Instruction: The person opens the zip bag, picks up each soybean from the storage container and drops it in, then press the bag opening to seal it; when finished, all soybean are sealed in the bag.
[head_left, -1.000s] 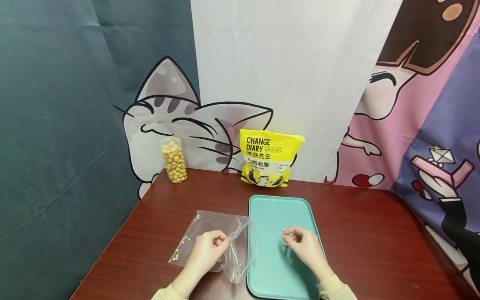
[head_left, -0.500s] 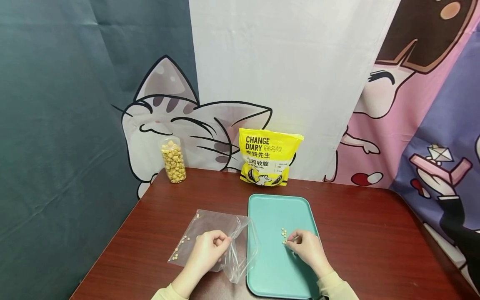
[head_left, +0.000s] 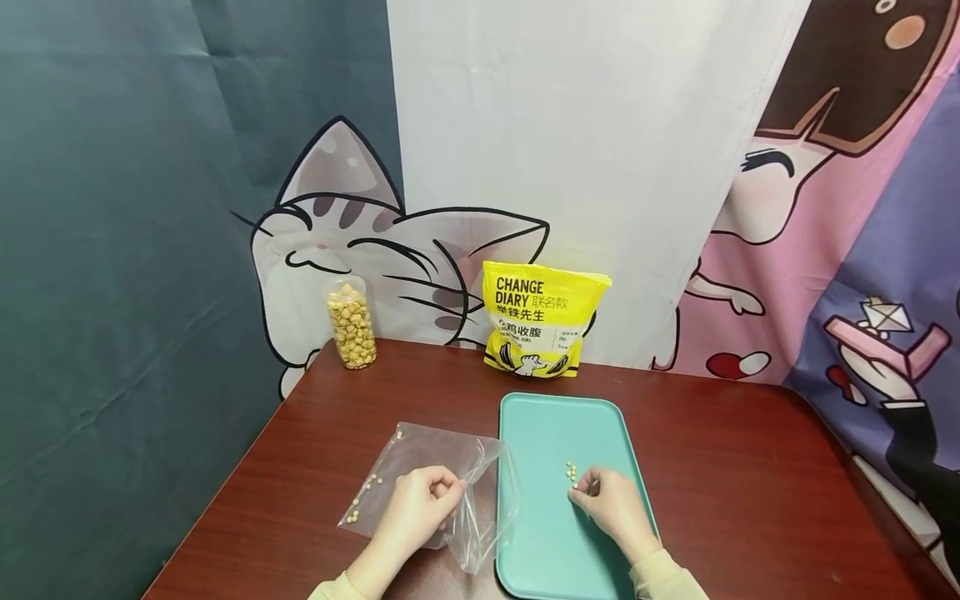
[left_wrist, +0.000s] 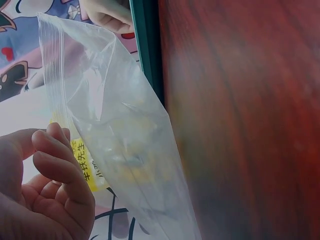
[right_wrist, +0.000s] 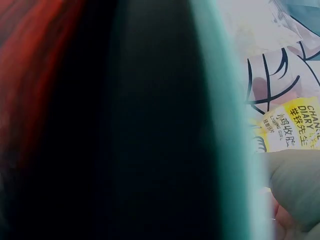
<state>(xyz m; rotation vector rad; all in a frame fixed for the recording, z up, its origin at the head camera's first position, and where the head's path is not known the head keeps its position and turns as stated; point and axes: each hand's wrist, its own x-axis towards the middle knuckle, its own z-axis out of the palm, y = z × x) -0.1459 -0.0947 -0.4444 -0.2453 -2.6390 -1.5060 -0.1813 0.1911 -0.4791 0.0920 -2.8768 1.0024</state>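
My left hand (head_left: 422,500) pinches the edge of a clear zip bag (head_left: 450,446) near its mouth. In the left wrist view, the bag (left_wrist: 115,120) stands slack beside curled fingers, its ribbed closure uppermost. Several small round pale-yellow pieces (head_left: 354,504) lie along the bag's left part. Over the teal tray (head_left: 540,533), my right hand (head_left: 613,504) has thumb and index fingertip together at one small round pale-yellow piece (head_left: 574,486). Just beyond it, several like pieces (head_left: 572,470) lie on the tray. The tray's rim (right_wrist: 220,120) hides most of the right hand in its wrist view.
A yellow pouch (head_left: 546,321) stands upright behind the tray. At the back left is a clear jar (head_left: 352,329) of popcorn. The dark red tabletop (head_left: 727,483) extends right of the tray, and a printed cloth (head_left: 585,125) hangs behind.
My right hand has drawn slightly towards me across the tray, from above the pieces to their near end. The left hand keeps its pinch on the bag. The head view shifts a little.
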